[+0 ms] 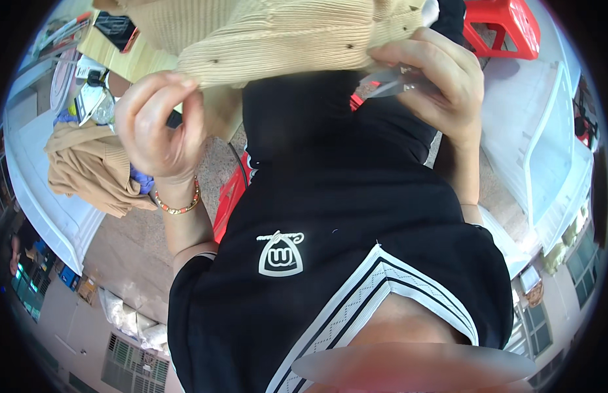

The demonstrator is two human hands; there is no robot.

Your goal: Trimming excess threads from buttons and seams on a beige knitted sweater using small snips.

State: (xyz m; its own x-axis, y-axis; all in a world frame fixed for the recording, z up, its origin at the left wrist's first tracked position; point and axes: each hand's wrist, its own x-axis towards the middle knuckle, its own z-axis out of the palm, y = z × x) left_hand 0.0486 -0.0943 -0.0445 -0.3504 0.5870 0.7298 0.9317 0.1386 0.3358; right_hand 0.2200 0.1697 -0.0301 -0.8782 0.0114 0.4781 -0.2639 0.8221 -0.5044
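Observation:
A beige ribbed knit garment [277, 49] is stretched between my hands at the top of the view, above my lap. Small dark marks dot its edge strip. My left hand [161, 124] is closed, pinching the left end of that strip between thumb and fingertips. At the other end, my right hand [441, 82] has its fingertips on the fabric edge. A thin, greyish see-through piece [394, 82] with a pointed end sticks out from under those right fingers; its kind cannot be made out. The garment's far part runs out of view.
A light wooden table [97, 46] with a dark phone-like device [117, 31] stands at the far left. Below it, a brown knit garment [88, 164] lies over a pale plastic bin [45, 190]. At the right are a red stool [503, 29] and translucent bins [523, 124].

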